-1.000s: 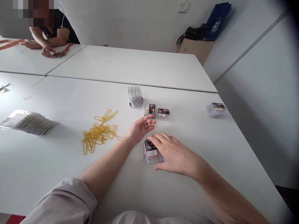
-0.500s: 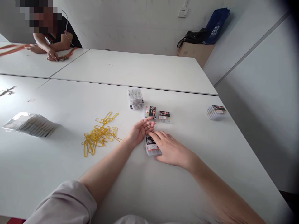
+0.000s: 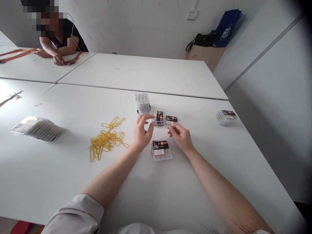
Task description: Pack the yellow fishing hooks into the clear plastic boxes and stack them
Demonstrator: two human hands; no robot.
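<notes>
My left hand (image 3: 143,132) is open, thumb apart from the fingers, with its fingertips at the left edge of a small stack of flat clear plastic boxes (image 3: 158,116) with black-and-red labels. My right hand (image 3: 180,138) has its fingers curled closed at the near edge of a single labelled box (image 3: 171,119); whether anything is between the fingertips is hidden. Between my forearms lies another short stack of labelled clear boxes (image 3: 162,150), slightly out of line and touched by neither hand. Behind my left hand rises a taller stack of clear boxes (image 3: 142,102).
A loose pile of yellow rubber bands (image 3: 104,143) lies left of my left forearm. Farther left is a row of packed clear boxes (image 3: 39,127). Another small stack (image 3: 225,117) stands near the table's right edge. Across the table, a person (image 3: 58,48) handles orange strips.
My right hand has lifted off the near stack and moved up to the single box. My left hand has shifted slightly left and turned, fingers toward the middle stack. The view has shifted slightly.
</notes>
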